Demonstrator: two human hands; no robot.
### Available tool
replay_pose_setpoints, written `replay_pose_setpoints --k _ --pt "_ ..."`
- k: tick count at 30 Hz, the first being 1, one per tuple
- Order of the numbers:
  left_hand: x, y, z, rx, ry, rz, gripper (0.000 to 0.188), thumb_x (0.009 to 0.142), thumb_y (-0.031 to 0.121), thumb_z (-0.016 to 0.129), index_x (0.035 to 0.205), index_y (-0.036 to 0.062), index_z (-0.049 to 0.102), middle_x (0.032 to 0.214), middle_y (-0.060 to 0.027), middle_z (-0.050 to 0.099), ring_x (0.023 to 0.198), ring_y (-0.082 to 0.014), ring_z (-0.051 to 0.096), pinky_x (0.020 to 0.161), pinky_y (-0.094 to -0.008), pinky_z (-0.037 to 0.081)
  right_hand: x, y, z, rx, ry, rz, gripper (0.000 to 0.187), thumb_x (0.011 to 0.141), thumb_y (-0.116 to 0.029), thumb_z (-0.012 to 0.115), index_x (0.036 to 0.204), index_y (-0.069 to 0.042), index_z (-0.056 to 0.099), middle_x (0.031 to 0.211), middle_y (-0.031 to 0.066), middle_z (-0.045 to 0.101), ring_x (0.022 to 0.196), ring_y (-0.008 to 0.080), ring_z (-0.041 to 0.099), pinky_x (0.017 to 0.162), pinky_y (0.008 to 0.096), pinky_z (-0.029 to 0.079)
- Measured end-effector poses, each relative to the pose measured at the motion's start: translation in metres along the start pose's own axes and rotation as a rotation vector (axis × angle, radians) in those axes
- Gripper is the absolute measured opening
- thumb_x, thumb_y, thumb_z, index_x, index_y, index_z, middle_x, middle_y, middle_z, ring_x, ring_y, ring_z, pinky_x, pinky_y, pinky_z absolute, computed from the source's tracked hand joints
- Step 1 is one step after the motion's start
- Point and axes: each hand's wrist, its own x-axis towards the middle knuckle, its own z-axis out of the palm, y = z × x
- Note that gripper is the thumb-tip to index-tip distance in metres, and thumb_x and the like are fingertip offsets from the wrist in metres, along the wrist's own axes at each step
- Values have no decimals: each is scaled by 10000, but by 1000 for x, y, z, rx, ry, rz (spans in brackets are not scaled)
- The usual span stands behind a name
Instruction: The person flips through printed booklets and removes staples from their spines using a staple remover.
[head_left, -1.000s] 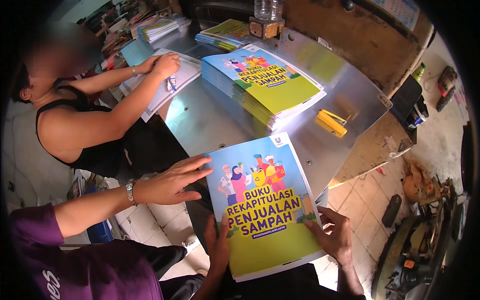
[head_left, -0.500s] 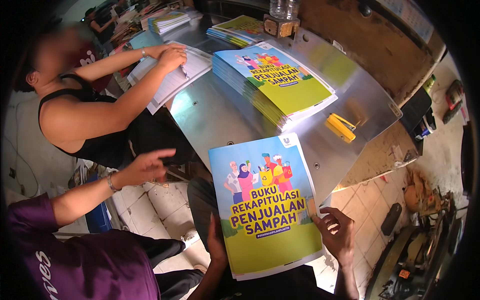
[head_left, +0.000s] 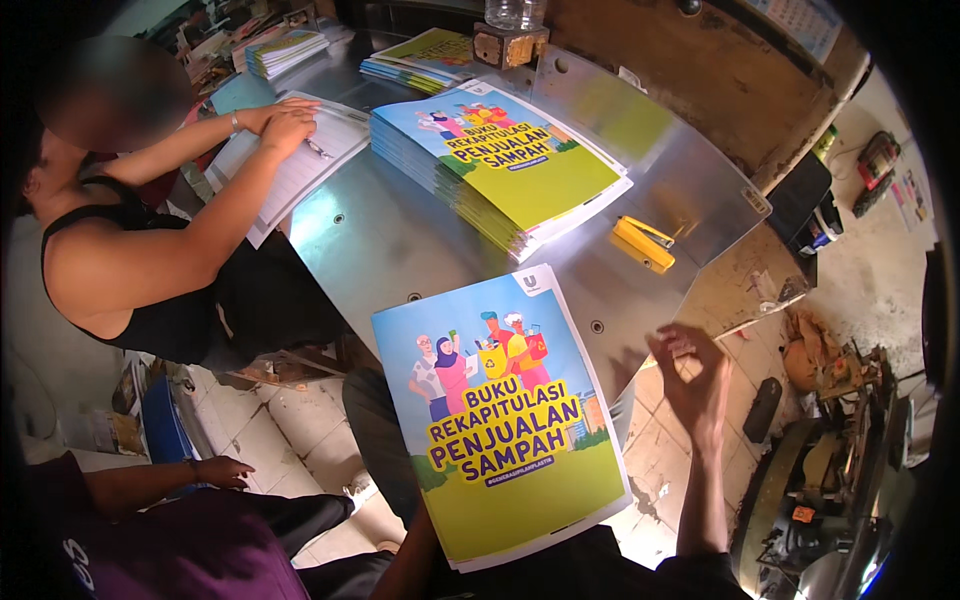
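In front of me lies a booklet (head_left: 510, 420) with a blue and green cover and cartoon people, tilted over my lap. My left forearm (head_left: 412, 562) runs under its lower left edge; the left hand's fingers are hidden there, so I cannot tell their grip. My right hand (head_left: 692, 385) is raised to the right of the booklet, off the paper, empty, its fingers curved with a gap between thumb and forefinger. Beyond the booklet, a thick stack of matching booklets (head_left: 500, 165) rests on the metal table (head_left: 350, 260). To its right lies a yellow stapler (head_left: 643, 244).
At left a person (head_left: 140, 260) leans over an open ruled sheet (head_left: 300, 180) with a pen. Another person's purple-shirted arm (head_left: 150, 490) is at lower left. More booklets (head_left: 420, 60) and a wooden block (head_left: 508, 45) stand at the back. Machinery (head_left: 820, 490) fills the lower right.
My right hand has left the booklet's right edge and moved up and right. My left hand has slipped out of sight under the booklet. The purple-shirted person's hand has lowered. My view has shifted right.
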Motion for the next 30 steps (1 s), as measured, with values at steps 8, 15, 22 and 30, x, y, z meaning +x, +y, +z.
replay_pose_setpoints --k 8,15,22,30 --pt "-6 13 11 156 179 256 375 1064 366 440 1218 57 586 1167 -101 646 1029 -193 642 922 -338 496 113 48 42 -251 189 -361 384 819 -273 811 1110 -50 700 1075 129 698 1019 288 648 909 424 468" --pt "-19 27 77 412 416 416 351 1061 346 454 1136 39 605 1056 -53 642 953 -144 609 864 -308 468 120 65 68 -423 190 -265 470 849 -389 775 1178 -67 682 1098 120 658 1089 310 587 993 481 359" --pt "-18 43 94 552 259 367 389 1027 351 496 1112 -12 607 1014 -78 642 934 -135 608 831 -279 469 117 61 70 -416 228 -216 387 869 -363 757 1110 -64 710 1040 121 647 1054 299 594 964 458 358" --pt "-8 39 76 502 197 297 474 1045 379 439 1302 -1 559 1201 -111 637 1083 -200 625 929 -349 493 116 72 63 -445 294 -198 406 835 -386 782 1093 -80 722 1056 115 661 1032 301 608 957 469 372"
